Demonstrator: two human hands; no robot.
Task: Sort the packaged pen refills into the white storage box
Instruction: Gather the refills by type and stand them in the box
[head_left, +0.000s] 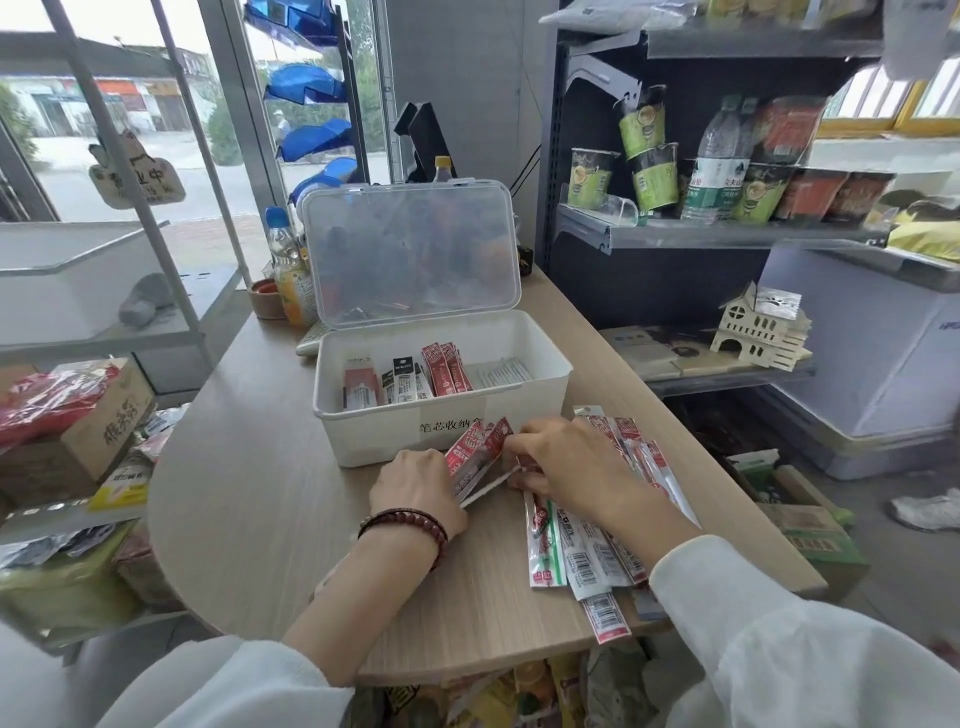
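Observation:
The white storage box (358, 431) stands open on the wooden table, its clear lid (410, 249) tilted up behind it. Inside, several packaged refills (447, 369) stand in divided sections. My left hand (415, 483) grips a small bundle of red refill packets (475, 452) just in front of the box. My right hand (566, 462) rests on the pile of loose refill packets (576, 556) to the right, fingers curled on a packet beside the bundle. More red packets (639, 452) fan out beyond that hand.
A drink bottle (291, 270) stands left of the box. Dark shelves (727, 234) with cup noodles and bottles rise at the right, with a wooden model house (758, 332) on a lower shelf. Cartons and goods (78, 415) crowd the left. The table edge (467, 670) is near me.

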